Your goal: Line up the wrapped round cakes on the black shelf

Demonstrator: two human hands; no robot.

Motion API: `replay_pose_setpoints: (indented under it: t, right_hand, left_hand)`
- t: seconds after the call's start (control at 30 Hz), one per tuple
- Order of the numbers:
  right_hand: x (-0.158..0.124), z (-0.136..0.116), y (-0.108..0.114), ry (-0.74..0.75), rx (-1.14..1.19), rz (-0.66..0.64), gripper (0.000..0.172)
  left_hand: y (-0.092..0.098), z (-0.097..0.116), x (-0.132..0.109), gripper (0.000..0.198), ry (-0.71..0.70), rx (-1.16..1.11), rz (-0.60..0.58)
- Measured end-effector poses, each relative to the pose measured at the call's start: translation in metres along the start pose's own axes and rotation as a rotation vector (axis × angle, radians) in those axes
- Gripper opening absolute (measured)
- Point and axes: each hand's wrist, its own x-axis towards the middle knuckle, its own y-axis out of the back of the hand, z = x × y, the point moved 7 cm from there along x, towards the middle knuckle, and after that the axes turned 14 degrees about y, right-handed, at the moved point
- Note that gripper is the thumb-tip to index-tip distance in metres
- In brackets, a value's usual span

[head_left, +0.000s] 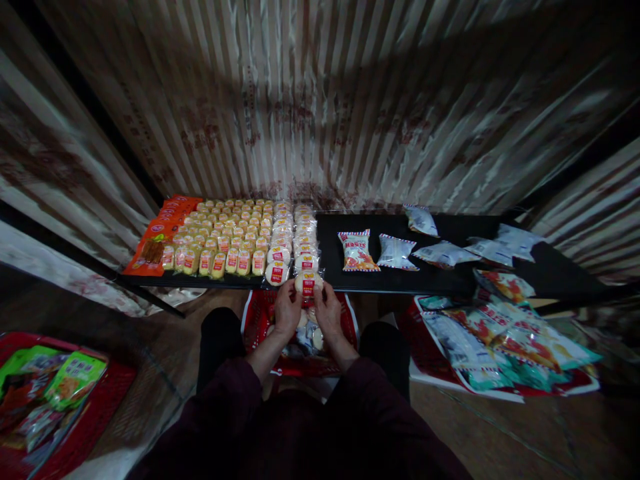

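Between my two hands, at the front edge of the black shelf (400,281), is a clear-wrapped round rice cracker (309,285) with a red label. My left hand (289,311) pinches its left side, and my right hand (328,311) pinches the right side. Behind it, a row of similar wrapped crackers (306,250) runs back along the shelf, with a second row (279,255) beside it on the left. Below my hands, a red basket (349,327) holds more wrapped pieces, partly hidden by my wrists.
Small yellow wrapped cakes (219,265) stand in rows farther left, next to orange packets (159,230). Several snack bags (358,251) lie on the shelf's right part. Another basket (415,347) heaped with bags stands right; a red basket (117,387) of packets is left. A striped curtain (300,100) hangs behind.
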Motion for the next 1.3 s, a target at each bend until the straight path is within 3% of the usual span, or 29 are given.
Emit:
replay_pose_setpoints:
  t: [0.47,0.67,0.73,1.13,1.3]
  right_hand:
    - [0.014,-0.006,0.012,0.014,-0.028,-0.010,0.053]
    - [0.010,-0.010,0.000,0.008,0.011,-0.025,0.052]
    - [0.009,-0.012,-0.004,0.019,0.038,-0.018,0.051]
    - [0.018,-0.003,-0.006,-0.001,-0.007,-0.018,0.054]
    - [0.014,-0.010,-0.010,0.024,0.015,-0.036,0.049]
  left_hand:
    - [-0.010,0.007,0.001,0.031,-0.047,0.060,0.013]
    - [0.016,0.018,-0.010,0.029,-0.101,0.269,0.277]
    - [0.021,0.016,-0.013,0.030,-0.085,0.267,0.315]
    - [0.025,0.015,-0.012,0.032,-0.004,0.251,0.341]
    - [0.025,0.007,-0.008,0.036,0.027,0.198,0.330]
